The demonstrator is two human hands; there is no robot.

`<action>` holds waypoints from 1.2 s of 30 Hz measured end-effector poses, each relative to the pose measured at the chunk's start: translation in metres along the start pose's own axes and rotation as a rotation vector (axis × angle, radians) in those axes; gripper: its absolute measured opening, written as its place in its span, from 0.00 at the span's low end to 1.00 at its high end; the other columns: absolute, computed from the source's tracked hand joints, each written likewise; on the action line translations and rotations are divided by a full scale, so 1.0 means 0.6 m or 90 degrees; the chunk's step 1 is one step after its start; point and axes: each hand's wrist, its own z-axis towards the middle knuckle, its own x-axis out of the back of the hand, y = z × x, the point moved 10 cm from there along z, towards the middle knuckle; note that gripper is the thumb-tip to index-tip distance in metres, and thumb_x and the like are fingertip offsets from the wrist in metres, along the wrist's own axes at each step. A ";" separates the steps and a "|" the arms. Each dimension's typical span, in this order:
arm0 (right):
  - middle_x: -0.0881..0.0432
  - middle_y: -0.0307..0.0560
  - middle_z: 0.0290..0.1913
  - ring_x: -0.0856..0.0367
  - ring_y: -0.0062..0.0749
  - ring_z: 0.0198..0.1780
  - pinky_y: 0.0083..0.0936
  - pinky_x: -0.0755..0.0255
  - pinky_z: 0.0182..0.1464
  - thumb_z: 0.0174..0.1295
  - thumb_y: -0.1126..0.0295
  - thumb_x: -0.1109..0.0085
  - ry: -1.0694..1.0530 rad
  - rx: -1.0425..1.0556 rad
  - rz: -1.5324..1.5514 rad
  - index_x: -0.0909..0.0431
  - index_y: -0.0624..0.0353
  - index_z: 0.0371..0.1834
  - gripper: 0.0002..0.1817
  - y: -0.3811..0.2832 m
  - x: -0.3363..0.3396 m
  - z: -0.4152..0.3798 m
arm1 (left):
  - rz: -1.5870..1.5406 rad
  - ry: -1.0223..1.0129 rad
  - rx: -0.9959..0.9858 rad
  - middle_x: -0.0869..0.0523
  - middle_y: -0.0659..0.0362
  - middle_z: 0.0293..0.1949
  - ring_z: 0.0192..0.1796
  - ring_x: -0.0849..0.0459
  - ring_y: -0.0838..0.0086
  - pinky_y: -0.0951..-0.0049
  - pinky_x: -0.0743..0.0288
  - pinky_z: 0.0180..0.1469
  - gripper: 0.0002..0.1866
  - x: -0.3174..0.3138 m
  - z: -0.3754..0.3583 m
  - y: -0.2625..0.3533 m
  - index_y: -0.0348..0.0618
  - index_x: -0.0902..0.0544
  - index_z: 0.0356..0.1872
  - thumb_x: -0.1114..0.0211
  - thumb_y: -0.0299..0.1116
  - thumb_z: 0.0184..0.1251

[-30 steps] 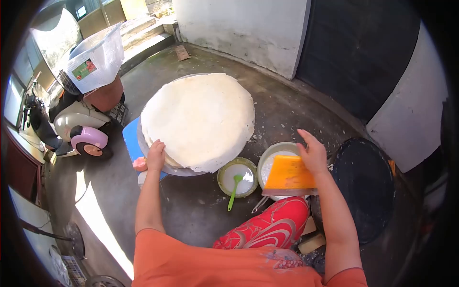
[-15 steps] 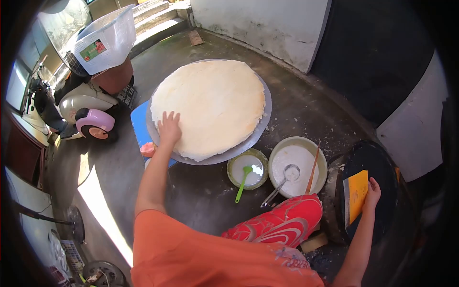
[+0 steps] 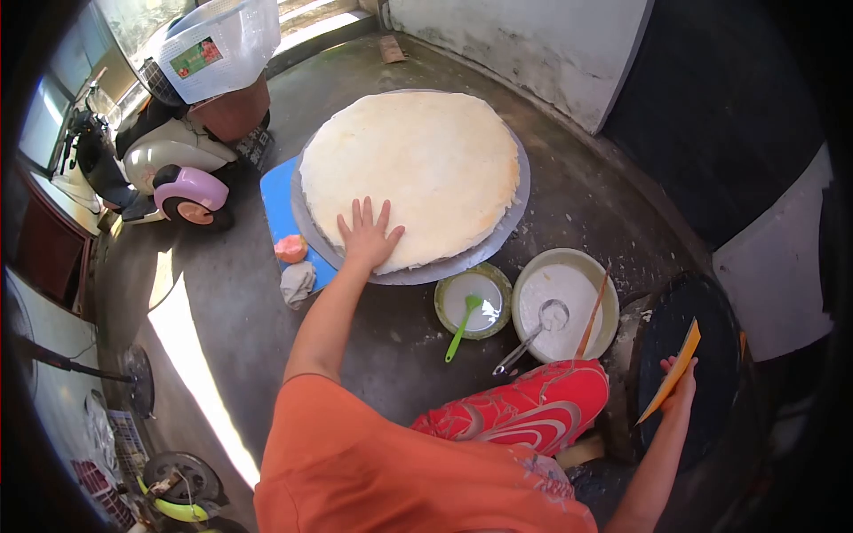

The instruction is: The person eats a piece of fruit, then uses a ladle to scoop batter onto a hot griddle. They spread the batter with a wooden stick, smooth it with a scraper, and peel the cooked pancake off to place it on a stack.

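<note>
My left hand [image 3: 369, 238] lies with spread fingers on the near edge of a wide, round stack of pale thin flatbreads [image 3: 422, 169]. Under the stack is a grey round sheet [image 3: 513, 224]. In my right hand [image 3: 682, 388] is a yellow flat scraper [image 3: 673, 371], seen nearly edge-on above a black round griddle [image 3: 711, 324]. Between the hands stands a bowl [image 3: 505, 293] of whitish liquid with a green brush [image 3: 464, 325]. Beside it, a larger basin [image 3: 611, 306] of white batter holds a metal ladle [image 3: 533, 336] and a wooden stick [image 3: 597, 311].
A blue board [image 3: 278, 204] sticks out under the stack, with a pink round object [image 3: 290, 249] and a crumpled pale cloth [image 3: 298, 282] near its corner. A scooter [image 3: 169, 160] carrying a white basket [image 3: 218, 53] stands at left. A wall [image 3: 524, 44] rises behind.
The whole view has shifted slightly. My left hand has slid rightward along the stack's near edge, its fingers now spread wider. The scraper has turned from broad side to nearly edge-on.
</note>
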 end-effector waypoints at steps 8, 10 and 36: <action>0.26 0.43 0.53 0.31 0.32 0.58 0.32 0.40 0.62 0.65 0.61 0.54 -0.447 -0.064 0.157 0.35 0.60 0.57 0.20 0.006 -0.312 -0.119 | -1.017 -0.241 -0.244 0.38 0.52 0.61 0.33 0.22 0.75 0.79 0.27 0.31 0.33 0.068 -0.203 0.339 0.39 0.36 0.60 0.32 0.30 0.51; 0.27 0.43 0.55 0.30 0.33 0.57 0.33 0.39 0.61 0.65 0.63 0.54 -0.494 -0.042 0.167 0.36 0.59 0.58 0.20 0.018 -0.397 -0.169 | -1.358 -0.447 -0.176 0.29 0.55 0.53 0.30 0.23 0.79 0.84 0.31 0.27 0.23 0.098 -0.276 0.426 0.40 0.31 0.56 0.37 0.29 0.58; 0.20 0.37 0.34 0.22 0.19 0.31 0.16 0.30 0.31 0.64 0.64 0.50 -0.104 -0.070 -0.204 0.27 0.54 0.46 0.11 0.185 0.015 -0.118 | -0.123 0.322 -0.016 0.35 0.38 0.59 0.64 0.42 0.46 0.51 0.50 0.64 0.30 0.118 -0.085 0.157 0.32 0.37 0.59 0.51 0.47 0.65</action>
